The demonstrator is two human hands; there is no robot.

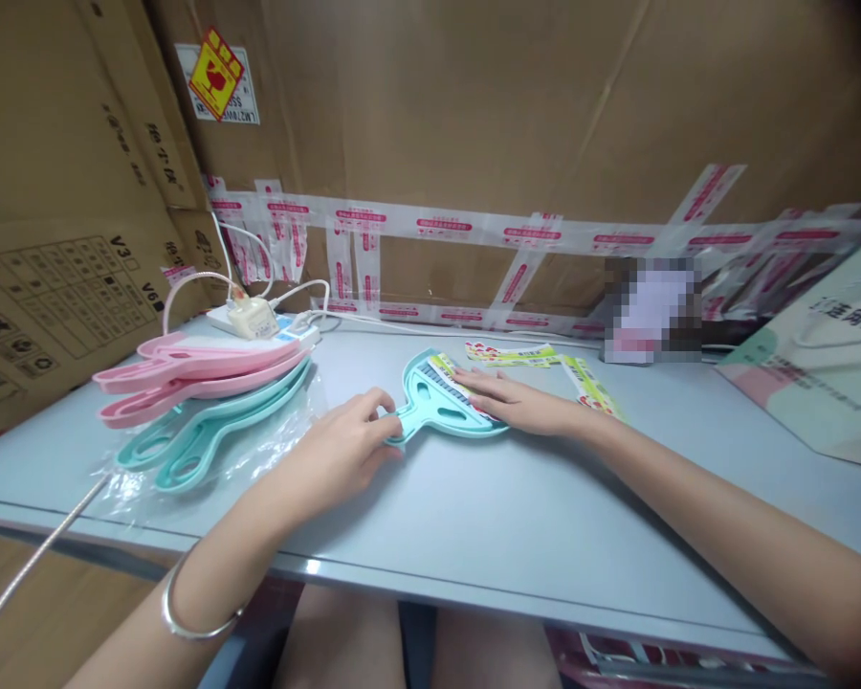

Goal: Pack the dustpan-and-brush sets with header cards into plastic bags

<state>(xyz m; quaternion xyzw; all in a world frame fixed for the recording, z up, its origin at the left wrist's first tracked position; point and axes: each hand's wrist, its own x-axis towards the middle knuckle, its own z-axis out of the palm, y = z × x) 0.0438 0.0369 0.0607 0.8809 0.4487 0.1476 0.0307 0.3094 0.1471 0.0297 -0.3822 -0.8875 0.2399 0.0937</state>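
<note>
A teal plastic dustpan-shaped scoop (430, 407) lies flat on the grey table (488, 517) in front of me. My left hand (344, 445) is closed on its handle. My right hand (513, 400) lies open and flat on the scoop's wide end, pressing a yellow-green printed label (451, 375) against it.
A stack of pink scoops (201, 368) and teal scoops (208, 431) rests on clear plastic at the left. More printed labels (545, 362) lie behind my right hand. A white power strip (258, 321) with cables sits at the back left. Cardboard walls surround the table; a paper bag (825, 373) stands right.
</note>
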